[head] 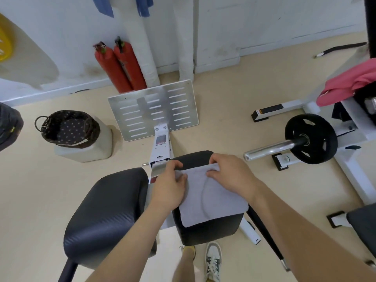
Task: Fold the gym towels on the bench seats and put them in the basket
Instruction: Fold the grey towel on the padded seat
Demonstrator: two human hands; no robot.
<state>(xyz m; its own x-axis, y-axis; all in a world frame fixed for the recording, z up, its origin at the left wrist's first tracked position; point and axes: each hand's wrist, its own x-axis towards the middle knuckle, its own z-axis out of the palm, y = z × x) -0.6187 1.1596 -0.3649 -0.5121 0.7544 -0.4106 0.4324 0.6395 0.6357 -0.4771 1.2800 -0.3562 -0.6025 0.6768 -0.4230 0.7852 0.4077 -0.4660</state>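
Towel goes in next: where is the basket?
In the head view the basket sits left on a pale block on the floor, beside the slotted metal footplate.

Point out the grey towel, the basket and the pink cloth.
grey towel (211, 200): head view, flat middle of the cloth.
basket (69, 112): head view, far rim.
pink cloth (345, 86): head view, middle of the bunched fabric.

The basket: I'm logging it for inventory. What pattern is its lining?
Dark lining with small pale dots, inside the woven basket; best in the head view.
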